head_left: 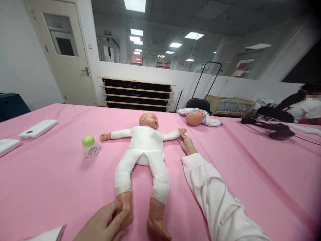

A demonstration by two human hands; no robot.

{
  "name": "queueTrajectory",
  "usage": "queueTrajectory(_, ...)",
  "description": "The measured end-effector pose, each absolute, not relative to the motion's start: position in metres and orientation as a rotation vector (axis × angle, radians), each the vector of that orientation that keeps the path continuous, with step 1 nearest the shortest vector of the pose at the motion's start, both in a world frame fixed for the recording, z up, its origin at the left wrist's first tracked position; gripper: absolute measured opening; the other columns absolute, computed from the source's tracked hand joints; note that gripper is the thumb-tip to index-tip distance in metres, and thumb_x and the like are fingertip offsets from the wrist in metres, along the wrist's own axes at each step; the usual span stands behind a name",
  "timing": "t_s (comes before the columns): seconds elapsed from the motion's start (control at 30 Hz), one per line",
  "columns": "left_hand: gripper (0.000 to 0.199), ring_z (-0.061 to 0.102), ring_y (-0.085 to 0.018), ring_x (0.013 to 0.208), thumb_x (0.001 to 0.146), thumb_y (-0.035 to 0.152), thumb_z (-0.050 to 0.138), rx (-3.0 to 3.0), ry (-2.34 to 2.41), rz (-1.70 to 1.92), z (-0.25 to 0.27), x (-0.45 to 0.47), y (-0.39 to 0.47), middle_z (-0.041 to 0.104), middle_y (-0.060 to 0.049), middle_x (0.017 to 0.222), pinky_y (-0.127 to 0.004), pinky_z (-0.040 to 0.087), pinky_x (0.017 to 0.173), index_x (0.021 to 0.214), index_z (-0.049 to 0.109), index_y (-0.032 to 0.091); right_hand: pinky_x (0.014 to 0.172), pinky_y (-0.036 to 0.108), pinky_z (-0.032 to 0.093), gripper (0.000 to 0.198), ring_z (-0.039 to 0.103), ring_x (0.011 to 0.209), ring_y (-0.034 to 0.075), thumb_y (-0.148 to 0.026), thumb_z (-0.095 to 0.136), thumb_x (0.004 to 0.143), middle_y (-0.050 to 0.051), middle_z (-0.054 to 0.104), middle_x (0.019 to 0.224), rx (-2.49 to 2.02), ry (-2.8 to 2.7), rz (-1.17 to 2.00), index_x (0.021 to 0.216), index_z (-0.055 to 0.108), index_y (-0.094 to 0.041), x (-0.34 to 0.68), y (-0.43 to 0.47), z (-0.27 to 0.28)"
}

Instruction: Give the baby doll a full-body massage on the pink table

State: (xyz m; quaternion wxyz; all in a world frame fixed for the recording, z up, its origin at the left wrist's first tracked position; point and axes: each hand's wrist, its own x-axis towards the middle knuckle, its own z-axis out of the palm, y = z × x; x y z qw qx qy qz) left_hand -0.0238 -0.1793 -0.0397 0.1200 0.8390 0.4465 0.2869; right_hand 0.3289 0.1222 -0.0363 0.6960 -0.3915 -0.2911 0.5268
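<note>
A baby doll (147, 140) with a white cloth body lies on its back on the pink table cover (75, 187), its head at the far end and turned to the right. My left hand (106, 221) is closed around the doll's foot on the left side, thumb and fingers at the ankle. Farther off, my right hand (187, 144) holds the doll's small hand (182, 131) on the right; my fingers are partly hidden there. The doll's other arm stretches out to the left, near a round bottle (90, 149) with a green cap.
White devices (38, 128) lie at the table's left edge. Behind the doll, to the right, is a second doll (195, 117) in pale clothes. Black straps or gear (268, 127) rest at the right, near a partly visible person (311, 107). Stacked shelves (137, 92) stand behind the table.
</note>
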Motion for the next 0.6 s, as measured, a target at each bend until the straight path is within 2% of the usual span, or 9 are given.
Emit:
queueTrajectory(0.1,0.022,0.059,-0.013,0.065,0.079,0.025,0.052,2.414,1.277,0.789,-0.026,-0.025,-0.176,0.062,-0.001,0.084,-0.019,0.052,0.059,0.099,0.06,0.031,0.08,0.028,0.051,0.018,0.062,0.08,0.011,-0.016,0.05,0.082,0.003,0.064,0.096,-0.895,-0.64,1.167,0.097,0.06,-0.018,0.329,0.121,-0.035)
queueTrajectory(0.2,0.019,0.059,-0.012,0.069,0.081,0.024,0.048,2.312,1.338,0.722,0.008,-0.037,-0.169,0.06,-0.002,0.091,-0.019,0.051,0.062,0.097,0.058,0.027,0.076,0.028,0.051,0.017,0.061,0.076,0.011,-0.018,0.053,0.08,0.003,0.064,0.093,-0.945,-0.623,1.129,0.096,0.059,-0.018,0.327,0.119,-0.029)
queueTrajectory(0.27,0.016,0.058,-0.012,0.067,0.084,0.03,0.046,2.281,1.424,0.672,0.039,-0.05,-0.16,0.061,-0.002,0.086,-0.019,0.05,0.06,0.093,0.057,0.025,0.076,0.028,0.051,0.019,0.061,0.078,0.011,-0.021,0.057,0.078,0.003,0.064,0.098,-0.95,-0.637,1.079,0.096,0.059,-0.02,0.321,0.118,-0.02)
queueTrajectory(0.33,0.021,0.058,-0.013,0.068,0.084,0.039,0.044,2.313,1.526,0.716,0.072,-0.064,-0.147,0.062,-0.001,0.082,-0.021,0.049,0.057,0.093,0.057,0.024,0.078,0.028,0.05,0.027,0.06,0.085,0.012,-0.023,0.061,0.073,0.002,0.062,0.105,-0.926,-0.733,0.985,0.1,0.058,-0.021,0.309,0.115,-0.004)
queueTrajectory(0.43,0.026,0.059,-0.016,0.078,0.084,0.043,0.044,2.385,1.675,0.857,0.114,-0.068,-0.126,0.062,0.0,0.092,-0.024,0.049,0.061,0.096,0.057,0.024,0.085,0.031,0.046,0.041,0.057,0.095,0.015,-0.024,0.065,0.067,0.003,0.061,0.108,-0.857,-1.059,0.759,0.106,0.057,-0.021,0.278,0.105,0.022)
queueTrajectory(0.5,0.022,0.059,-0.015,0.08,0.084,0.037,0.043,2.42,1.63,0.936,0.133,-0.054,-0.113,0.062,0.001,0.092,-0.023,0.048,0.063,0.093,0.058,0.024,0.09,0.033,0.043,0.038,0.055,0.098,0.017,-0.024,0.063,0.068,0.004,0.061,0.108,-0.84,-1.297,0.61,0.106,0.059,-0.021,0.253,0.095,0.033)
queueTrajectory(0.6,0.02,0.058,-0.011,0.071,0.082,0.016,0.037,2.444,1.401,0.982,0.138,-0.014,-0.099,0.061,0.002,0.081,-0.021,0.046,0.06,0.079,0.056,0.022,0.093,0.036,0.041,0.031,0.054,0.101,0.019,-0.022,0.058,0.074,0.003,0.062,0.106,-0.867,-1.702,0.507,0.104,0.063,-0.024,0.222,0.079,0.036)
